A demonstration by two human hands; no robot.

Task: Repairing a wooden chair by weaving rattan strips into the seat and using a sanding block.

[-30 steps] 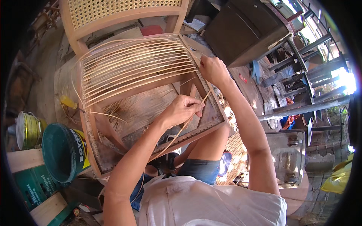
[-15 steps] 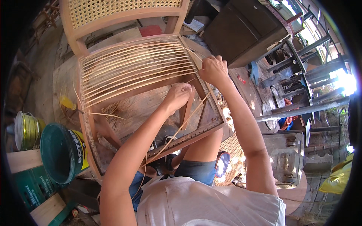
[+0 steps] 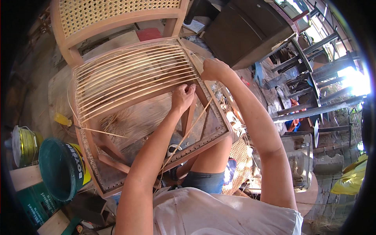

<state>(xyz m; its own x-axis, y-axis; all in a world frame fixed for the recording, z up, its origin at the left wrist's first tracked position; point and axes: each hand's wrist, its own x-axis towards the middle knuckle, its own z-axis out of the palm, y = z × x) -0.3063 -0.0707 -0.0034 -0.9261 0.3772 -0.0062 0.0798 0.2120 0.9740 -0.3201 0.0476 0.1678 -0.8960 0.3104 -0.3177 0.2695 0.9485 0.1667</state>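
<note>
Left grip [image 3: 183, 96] and right grip [image 3: 215, 70], clenched, contents unclear, flank the seat rail [image 3: 219, 112].

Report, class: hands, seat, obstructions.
Left hand by strands' right end; right hand curled beside chair frame. Seat partly strung; loose strand crosses its open part.

A: What stood along the left side?
B: A dark green bucket [image 3: 58, 168], its open mouth showing, with a smaller yellow pail [image 3: 25, 147] just beside it. Lower down, 2 pale planks [image 3: 26, 177] lay with a green panel [image 3: 37, 201] between them.
A: And toward the upper right?
B: A dark brown cabinet [image 3: 244, 33], and right of it a jumble of dark furniture frames [image 3: 309, 74] against the glare.
A: Any brighter colours?
B: A flat red piece [image 3: 149, 34] near the top and a yellow bag [image 3: 350, 178] near the right edge. The grey thing [image 3: 297, 160] left of the bag was perhaps a tray; dappled light blurred it.
</note>
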